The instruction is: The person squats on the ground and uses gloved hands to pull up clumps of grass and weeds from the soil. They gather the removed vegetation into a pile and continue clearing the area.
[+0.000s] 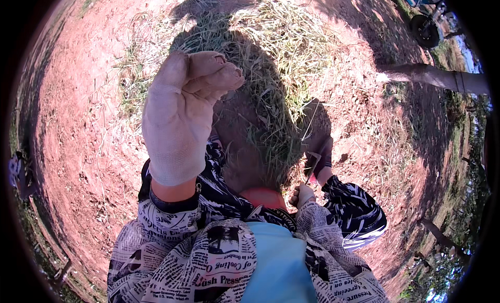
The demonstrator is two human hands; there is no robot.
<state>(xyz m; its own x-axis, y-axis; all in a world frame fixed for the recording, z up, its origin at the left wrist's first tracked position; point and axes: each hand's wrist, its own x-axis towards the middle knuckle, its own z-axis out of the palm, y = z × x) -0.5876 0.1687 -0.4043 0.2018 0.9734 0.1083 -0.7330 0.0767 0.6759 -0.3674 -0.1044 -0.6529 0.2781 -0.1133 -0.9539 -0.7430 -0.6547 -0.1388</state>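
Note:
My left hand is raised close to the camera in a pale knit work glove. Its fingers bend loosely forward, the fingertips are worn and stained brown, and I see nothing held in the palm. Low beside my right shoe, my gloved right hand is closed around a small hooked tool, which looks like a sickle. The hooked metal end points away from me, and the handle is mostly hidden in the fist. In front of me lies a heap of cut grass, partly under my shadow.
Reddish bare soil surrounds the grass. A slim tree trunk rises at the right. Behind it, a wheeled vehicle stands partly in view. Something red, not clearly identifiable, shows between my legs. Another branch or trunk is at lower right.

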